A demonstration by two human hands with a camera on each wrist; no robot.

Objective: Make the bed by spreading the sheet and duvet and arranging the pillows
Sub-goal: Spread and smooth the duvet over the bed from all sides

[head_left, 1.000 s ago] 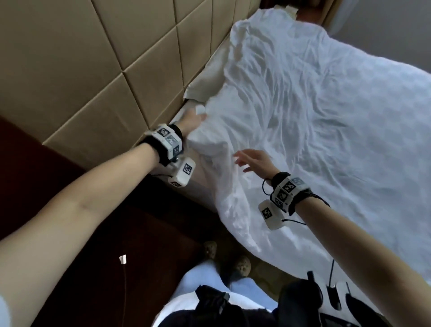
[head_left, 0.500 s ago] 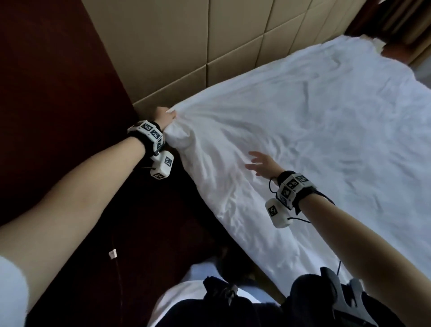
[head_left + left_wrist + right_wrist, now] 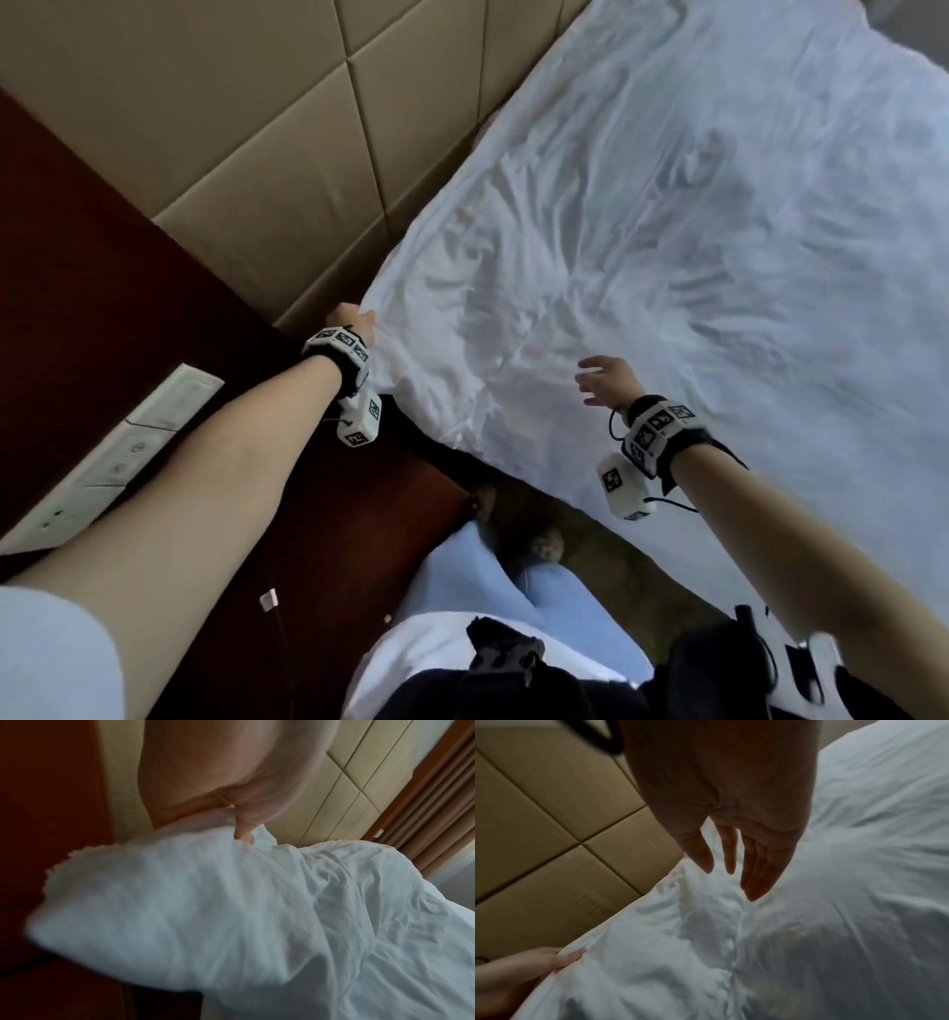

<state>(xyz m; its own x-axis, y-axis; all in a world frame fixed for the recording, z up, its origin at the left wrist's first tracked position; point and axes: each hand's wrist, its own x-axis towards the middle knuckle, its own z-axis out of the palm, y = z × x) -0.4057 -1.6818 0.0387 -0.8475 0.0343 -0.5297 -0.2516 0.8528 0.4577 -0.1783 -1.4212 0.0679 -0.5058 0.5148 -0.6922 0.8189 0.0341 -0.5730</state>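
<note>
A white duvet [image 3: 667, 246] lies wrinkled across the bed, its near corner up against the padded headboard [image 3: 215, 118]. My left hand [image 3: 354, 321] grips that corner; in the left wrist view the fingers [image 3: 244, 833] dig into the bunched duvet [image 3: 205, 912]. My right hand [image 3: 603, 380] hovers open just above the duvet near its side edge. The right wrist view has the right hand's straight fingers [image 3: 754, 874] spread over the duvet [image 3: 808, 923], with my left hand [image 3: 534, 963] holding the corner at lower left. No pillows are in view.
A dark red wooden panel [image 3: 87, 267] with a white switch plate [image 3: 118, 452] stands left of the headboard. My legs and shoes [image 3: 544, 545] stand on the floor in the narrow gap beside the bed. Curtains [image 3: 437, 797] hang at the far end.
My left hand has pulled the duvet corner up along the headboard, covering the bare mattress strip seen earlier. My right hand stays open above the duvet. The head view has swung.
</note>
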